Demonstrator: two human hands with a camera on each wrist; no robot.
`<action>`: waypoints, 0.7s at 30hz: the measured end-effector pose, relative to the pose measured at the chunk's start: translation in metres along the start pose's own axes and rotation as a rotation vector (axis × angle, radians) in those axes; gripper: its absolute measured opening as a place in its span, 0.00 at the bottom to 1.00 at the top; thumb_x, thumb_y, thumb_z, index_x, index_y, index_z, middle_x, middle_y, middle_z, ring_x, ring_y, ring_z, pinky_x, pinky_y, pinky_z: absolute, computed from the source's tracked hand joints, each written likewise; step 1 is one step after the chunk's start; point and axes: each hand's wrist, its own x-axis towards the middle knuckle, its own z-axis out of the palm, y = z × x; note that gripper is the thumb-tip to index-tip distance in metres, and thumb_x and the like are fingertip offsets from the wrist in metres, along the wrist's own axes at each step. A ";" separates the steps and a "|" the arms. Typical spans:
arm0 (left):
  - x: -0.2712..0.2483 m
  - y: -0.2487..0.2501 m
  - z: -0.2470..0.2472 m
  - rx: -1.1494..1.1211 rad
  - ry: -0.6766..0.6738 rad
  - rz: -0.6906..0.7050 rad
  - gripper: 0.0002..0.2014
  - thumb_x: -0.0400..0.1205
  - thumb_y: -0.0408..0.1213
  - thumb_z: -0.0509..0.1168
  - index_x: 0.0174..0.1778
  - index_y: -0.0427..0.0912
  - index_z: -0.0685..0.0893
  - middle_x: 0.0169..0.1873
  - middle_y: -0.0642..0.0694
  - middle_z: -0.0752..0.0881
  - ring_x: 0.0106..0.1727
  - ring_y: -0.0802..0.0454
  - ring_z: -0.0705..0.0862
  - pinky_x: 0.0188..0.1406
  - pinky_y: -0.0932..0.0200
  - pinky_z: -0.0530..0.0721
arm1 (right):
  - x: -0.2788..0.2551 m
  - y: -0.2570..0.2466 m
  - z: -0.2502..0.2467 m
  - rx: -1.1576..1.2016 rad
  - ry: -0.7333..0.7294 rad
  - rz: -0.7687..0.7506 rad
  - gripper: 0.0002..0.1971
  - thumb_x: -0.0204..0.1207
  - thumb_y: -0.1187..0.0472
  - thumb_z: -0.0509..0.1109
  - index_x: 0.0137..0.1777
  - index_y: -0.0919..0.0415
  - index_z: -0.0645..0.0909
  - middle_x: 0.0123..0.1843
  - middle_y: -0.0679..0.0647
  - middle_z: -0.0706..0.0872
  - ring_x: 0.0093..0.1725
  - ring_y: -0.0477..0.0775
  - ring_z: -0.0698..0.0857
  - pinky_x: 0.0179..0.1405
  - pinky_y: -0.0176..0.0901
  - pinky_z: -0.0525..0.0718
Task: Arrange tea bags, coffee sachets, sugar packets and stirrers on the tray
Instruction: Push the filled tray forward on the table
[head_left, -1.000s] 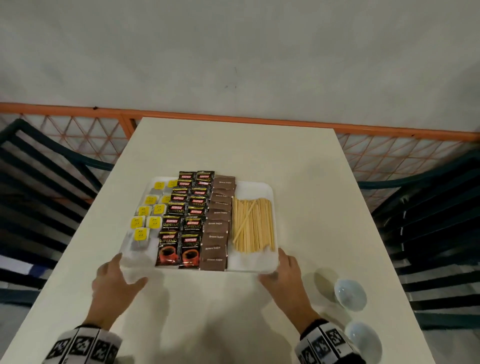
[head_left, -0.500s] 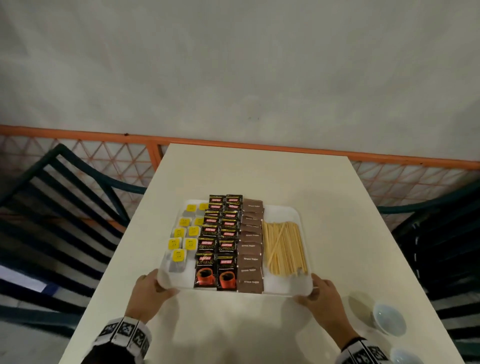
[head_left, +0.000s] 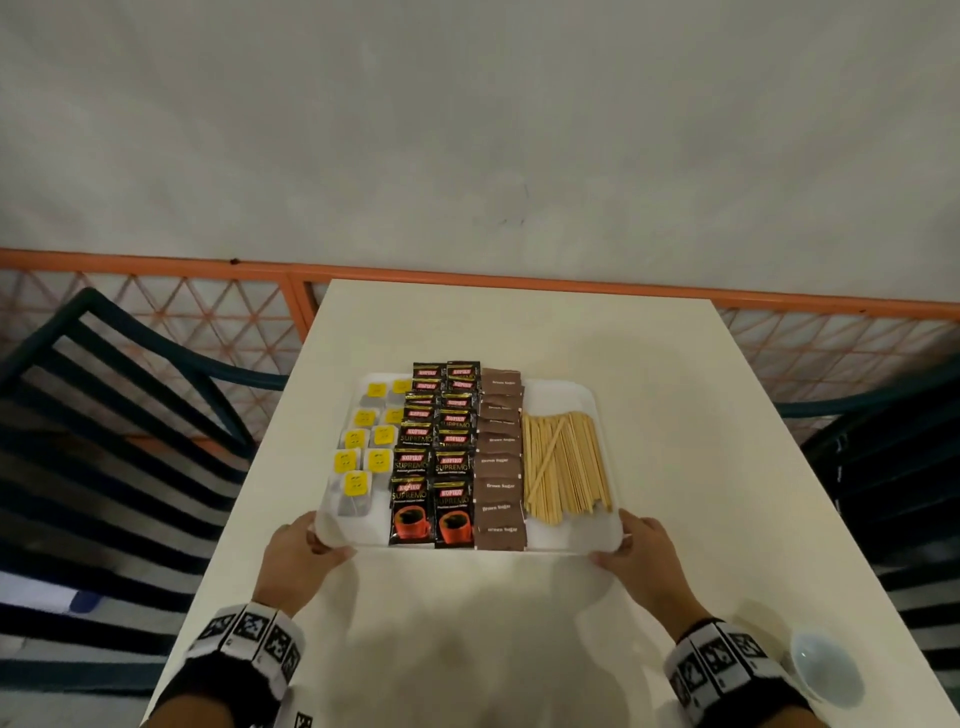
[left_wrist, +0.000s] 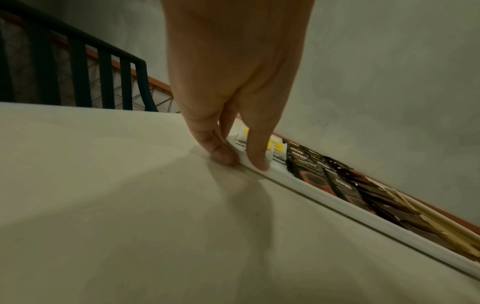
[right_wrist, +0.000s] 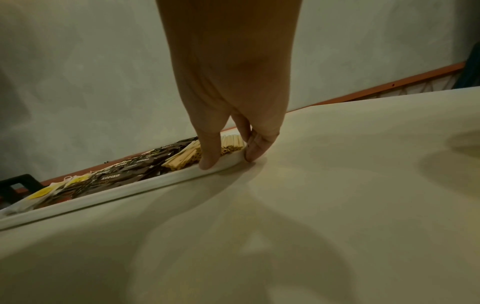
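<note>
The white tray (head_left: 563, 540) lies on the cream table (head_left: 467, 649). It carries yellow-tagged tea bags (head_left: 363, 457) at the left, then black coffee sachets (head_left: 434, 467), brown sugar packets (head_left: 500, 462) and wooden stirrers (head_left: 563, 462) at the right. My left hand (head_left: 324, 540) pinches the tray's near left corner. In the left wrist view this left hand (left_wrist: 241, 158) has its thumb on the rim (left_wrist: 337, 205) and its fingers against the outer edge. My right hand (head_left: 618, 540) pinches the near right corner; the right wrist view shows the right hand (right_wrist: 228, 158) on the rim (right_wrist: 103, 197).
A small white bowl (head_left: 826, 670) stands on the table by my right wrist. Dark slatted chairs flank the table at the left (head_left: 104, 415) and right (head_left: 893, 441). An orange railing (head_left: 519, 283) and a grey wall lie past the far edge.
The head view has shifted, so the tray now sits lower in the frame. My left hand has closed in from the table onto the near left corner. The right hand stays at its corner.
</note>
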 end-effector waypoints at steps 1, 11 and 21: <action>0.007 0.003 -0.001 0.004 -0.001 -0.003 0.17 0.68 0.33 0.78 0.51 0.38 0.84 0.41 0.39 0.88 0.44 0.39 0.85 0.46 0.50 0.82 | 0.006 -0.003 0.000 0.011 -0.002 0.009 0.27 0.66 0.63 0.77 0.66 0.60 0.77 0.51 0.55 0.76 0.54 0.56 0.76 0.57 0.42 0.75; 0.064 0.027 -0.001 0.079 -0.001 0.007 0.12 0.74 0.34 0.72 0.52 0.38 0.84 0.44 0.37 0.88 0.46 0.39 0.83 0.44 0.53 0.75 | 0.060 -0.027 -0.004 0.000 -0.020 0.038 0.27 0.66 0.63 0.77 0.66 0.62 0.76 0.53 0.57 0.73 0.50 0.53 0.74 0.51 0.38 0.73; 0.091 0.038 -0.011 0.131 0.008 -0.033 0.12 0.76 0.34 0.69 0.54 0.36 0.82 0.48 0.36 0.87 0.46 0.40 0.81 0.44 0.52 0.74 | 0.092 -0.054 0.001 -0.056 -0.057 0.019 0.24 0.69 0.62 0.75 0.65 0.64 0.74 0.55 0.57 0.72 0.49 0.50 0.74 0.33 0.25 0.70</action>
